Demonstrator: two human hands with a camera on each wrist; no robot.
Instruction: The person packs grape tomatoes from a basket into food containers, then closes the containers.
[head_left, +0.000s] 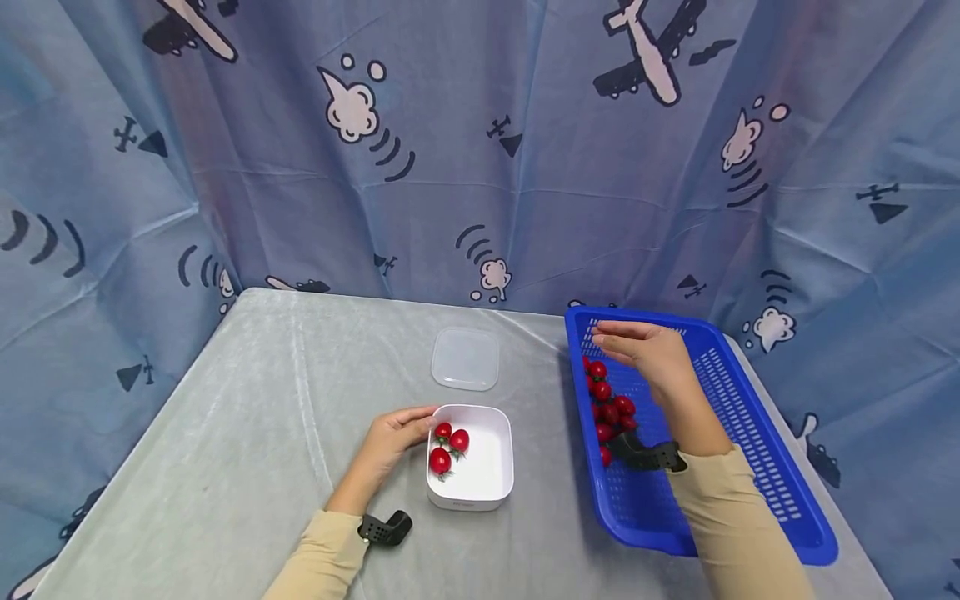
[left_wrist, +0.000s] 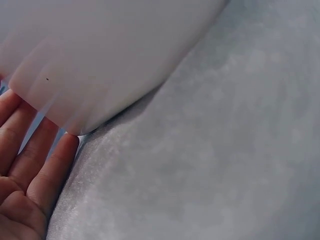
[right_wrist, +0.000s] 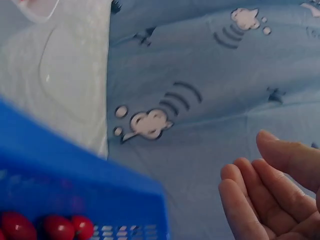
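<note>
Hovering over the blue basket [head_left: 738, 408], had the right hand [head_left: 651, 350] kinda loose and empty, with its tomatoes [head_left: 603, 391] just left and bodyward; touched the white box [head_left: 486, 460], well away, with a straight-fingered left hand [head_left: 396, 436].

Blue airplane-print curtain [head_left: 435, 100]; pale grey table [head_left: 217, 467]

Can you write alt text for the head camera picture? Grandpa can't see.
A person's left hand touches a white box holding three red tomatoes. Their right hand is over a blue basket with more tomatoes; a clear lid lies beyond the box.
</note>
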